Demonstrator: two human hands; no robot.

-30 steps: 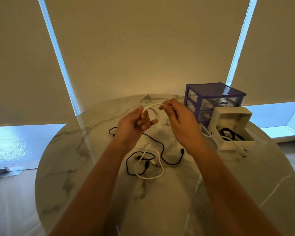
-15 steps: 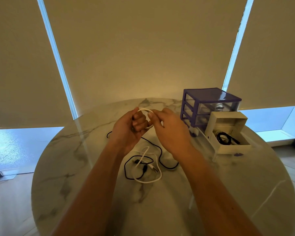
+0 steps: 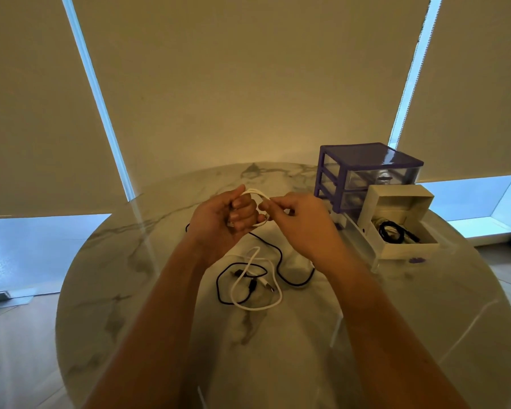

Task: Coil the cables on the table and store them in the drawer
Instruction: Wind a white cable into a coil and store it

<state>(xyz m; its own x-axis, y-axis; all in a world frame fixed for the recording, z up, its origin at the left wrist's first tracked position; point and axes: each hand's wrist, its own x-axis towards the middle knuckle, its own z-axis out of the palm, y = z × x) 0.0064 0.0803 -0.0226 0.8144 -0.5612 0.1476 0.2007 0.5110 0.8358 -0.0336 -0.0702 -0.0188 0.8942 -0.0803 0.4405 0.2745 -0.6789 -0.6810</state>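
two hands were raised above the marble table [image 3: 425,335], both engaged on one white cable [image 3: 257,192]. the left hand [image 3: 219,222] had its fingers curled round the coiled loops of that cable, holding them against the palm. the right hand [image 3: 301,222] pinched the same cable between thumb and forefinger at the loop's right side, just beside the left hand's fingertips. the coil was clear of the table surface.

on the table, directly below the hands, lay a second white cable [image 3: 266,307] in a loose loop, overlapping a black cable [image 3: 281,261] that trailed in an untidy curve; both were uncoiled. a purple drawer unit [image 3: 366,160] stood at the far right of the table, behind the right hand. its white drawer [image 3: 407,250] was pulled out toward the near side, and a coiled black cable [image 3: 391,231] lay inside it. a small purple object [image 3: 416,260], too small to identify, lay on the table just before the drawer front.
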